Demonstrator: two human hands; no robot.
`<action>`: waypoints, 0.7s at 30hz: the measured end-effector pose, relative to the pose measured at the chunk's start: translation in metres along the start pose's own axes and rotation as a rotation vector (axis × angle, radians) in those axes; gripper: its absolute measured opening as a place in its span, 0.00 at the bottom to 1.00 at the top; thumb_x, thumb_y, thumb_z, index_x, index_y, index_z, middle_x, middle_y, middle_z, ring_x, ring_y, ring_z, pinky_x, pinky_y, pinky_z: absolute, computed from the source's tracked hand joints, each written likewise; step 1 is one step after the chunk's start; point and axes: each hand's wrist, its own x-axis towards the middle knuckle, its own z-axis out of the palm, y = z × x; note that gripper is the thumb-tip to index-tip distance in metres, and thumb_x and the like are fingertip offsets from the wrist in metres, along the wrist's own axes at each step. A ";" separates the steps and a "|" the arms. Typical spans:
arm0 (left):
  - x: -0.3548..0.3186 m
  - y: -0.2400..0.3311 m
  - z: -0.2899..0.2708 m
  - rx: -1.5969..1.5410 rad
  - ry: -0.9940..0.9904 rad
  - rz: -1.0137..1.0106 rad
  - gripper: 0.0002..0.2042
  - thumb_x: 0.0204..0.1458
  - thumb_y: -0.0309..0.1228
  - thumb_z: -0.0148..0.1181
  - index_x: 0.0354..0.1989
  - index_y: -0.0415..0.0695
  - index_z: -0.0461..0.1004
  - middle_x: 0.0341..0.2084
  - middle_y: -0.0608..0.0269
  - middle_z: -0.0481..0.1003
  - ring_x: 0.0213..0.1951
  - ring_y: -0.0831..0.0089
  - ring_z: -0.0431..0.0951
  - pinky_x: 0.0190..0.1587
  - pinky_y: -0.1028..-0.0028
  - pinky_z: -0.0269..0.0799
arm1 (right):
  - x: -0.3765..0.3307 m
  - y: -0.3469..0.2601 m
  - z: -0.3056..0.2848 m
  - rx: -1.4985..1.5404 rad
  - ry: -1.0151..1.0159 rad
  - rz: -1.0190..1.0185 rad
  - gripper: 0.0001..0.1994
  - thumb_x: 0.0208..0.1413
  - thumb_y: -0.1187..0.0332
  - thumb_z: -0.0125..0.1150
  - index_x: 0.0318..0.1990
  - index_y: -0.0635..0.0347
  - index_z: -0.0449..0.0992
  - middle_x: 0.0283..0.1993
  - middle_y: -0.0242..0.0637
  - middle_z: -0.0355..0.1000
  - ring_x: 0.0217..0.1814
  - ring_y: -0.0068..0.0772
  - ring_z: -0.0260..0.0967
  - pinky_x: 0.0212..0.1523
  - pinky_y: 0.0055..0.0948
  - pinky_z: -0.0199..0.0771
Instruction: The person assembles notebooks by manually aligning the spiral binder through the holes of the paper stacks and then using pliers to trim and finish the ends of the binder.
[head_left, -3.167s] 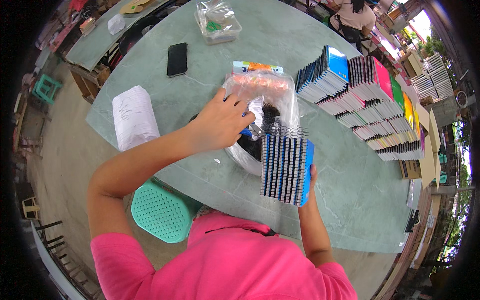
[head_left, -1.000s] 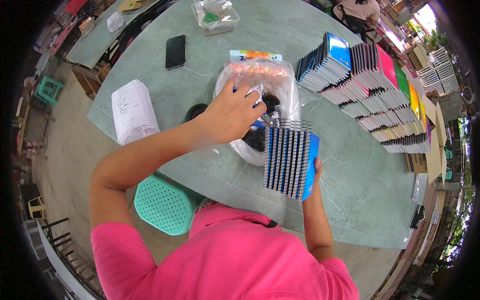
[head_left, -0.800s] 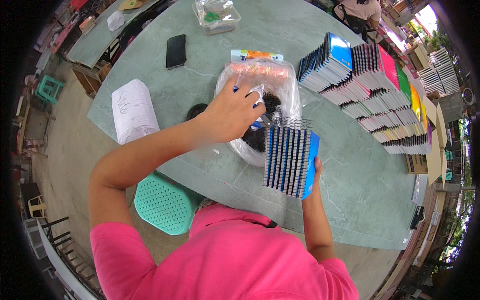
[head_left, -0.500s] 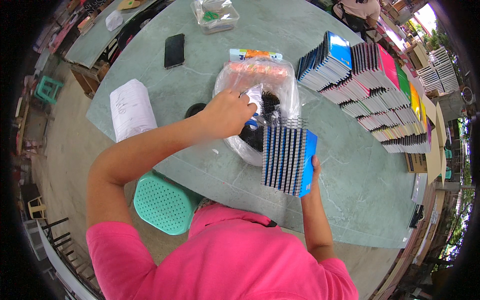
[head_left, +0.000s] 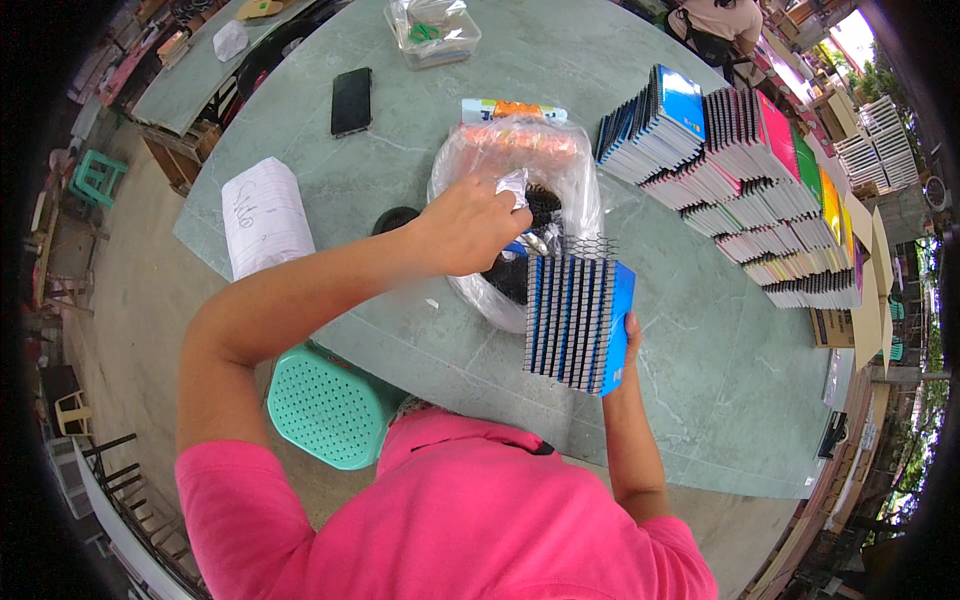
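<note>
My right hand [head_left: 632,338] grips a stack of blue-covered spiral notebooks [head_left: 575,322] from its right side. Their coil spines face up, and loose wire-like coil ends [head_left: 592,246] stick out past the far edge. My left hand [head_left: 475,225] is closed around a blue-handled hand tool [head_left: 517,246], mostly hidden by the fingers, close to those coil ends. A crumpled white piece [head_left: 514,187] shows at its fingertips. Beneath and beyond the hand lies a clear plastic bag [head_left: 582,185] with its mouth spread open, dark coil pieces [head_left: 508,280] inside.
Tall stacks of spiral notebooks [head_left: 750,190] stand at the right, by an open cardboard box [head_left: 832,326]. Further off are a black phone [head_left: 351,101] and a clear plastic tub [head_left: 445,45]. A white paper-wrapped bundle [head_left: 267,218] lies left; a green stool [head_left: 330,408] stands below.
My left hand has shifted slightly to the right, with the blue-handled tool still in it. The notebooks and my right hand have barely moved.
</note>
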 end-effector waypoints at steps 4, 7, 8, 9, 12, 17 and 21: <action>-0.002 -0.007 0.001 -0.003 -0.051 -0.085 0.14 0.33 0.27 0.59 0.33 0.43 0.71 0.28 0.58 0.70 0.38 0.63 0.70 0.41 0.66 0.62 | 0.001 0.000 0.003 -0.013 0.054 -0.007 0.37 0.40 0.47 0.60 0.54 0.64 0.62 0.50 0.46 0.67 0.48 0.43 0.68 0.49 0.42 0.68; 0.000 -0.002 -0.006 0.109 0.190 0.002 0.15 0.33 0.27 0.58 0.34 0.43 0.71 0.29 0.59 0.71 0.39 0.64 0.69 0.43 0.66 0.60 | 0.002 0.000 0.005 -0.012 0.059 -0.002 0.37 0.39 0.48 0.61 0.54 0.64 0.62 0.49 0.45 0.67 0.48 0.43 0.67 0.50 0.43 0.68; 0.002 0.000 -0.007 0.109 0.173 0.010 0.14 0.34 0.27 0.58 0.34 0.43 0.71 0.30 0.59 0.71 0.40 0.64 0.69 0.43 0.66 0.60 | 0.003 0.001 0.005 -0.005 0.049 0.002 0.37 0.39 0.48 0.61 0.54 0.64 0.62 0.49 0.46 0.67 0.48 0.43 0.68 0.50 0.43 0.68; 0.004 0.002 -0.008 0.108 0.158 0.017 0.14 0.34 0.27 0.58 0.34 0.43 0.72 0.30 0.59 0.71 0.40 0.64 0.69 0.44 0.65 0.59 | 0.003 0.001 0.004 0.000 0.039 0.007 0.37 0.39 0.48 0.61 0.54 0.64 0.62 0.49 0.46 0.67 0.48 0.43 0.68 0.50 0.43 0.68; 0.006 0.004 -0.007 0.098 0.116 0.040 0.12 0.35 0.27 0.57 0.33 0.43 0.72 0.30 0.58 0.71 0.40 0.64 0.69 0.43 0.65 0.60 | 0.005 0.003 0.006 -0.016 0.055 -0.008 0.37 0.39 0.48 0.61 0.54 0.64 0.62 0.49 0.46 0.68 0.47 0.44 0.68 0.49 0.42 0.69; 0.006 0.004 -0.003 0.004 -0.076 -0.006 0.10 0.36 0.26 0.56 0.31 0.42 0.72 0.28 0.57 0.72 0.38 0.61 0.70 0.41 0.64 0.61 | 0.002 0.003 0.014 -0.052 0.069 -0.019 0.37 0.39 0.47 0.60 0.54 0.64 0.62 0.48 0.47 0.68 0.46 0.44 0.69 0.49 0.41 0.69; 0.002 0.004 -0.003 0.053 0.011 -0.019 0.10 0.35 0.26 0.56 0.31 0.41 0.72 0.28 0.56 0.71 0.38 0.61 0.70 0.41 0.64 0.62 | 0.004 0.003 0.012 -0.100 0.071 -0.019 0.38 0.39 0.48 0.61 0.55 0.65 0.60 0.49 0.47 0.67 0.47 0.43 0.68 0.48 0.41 0.70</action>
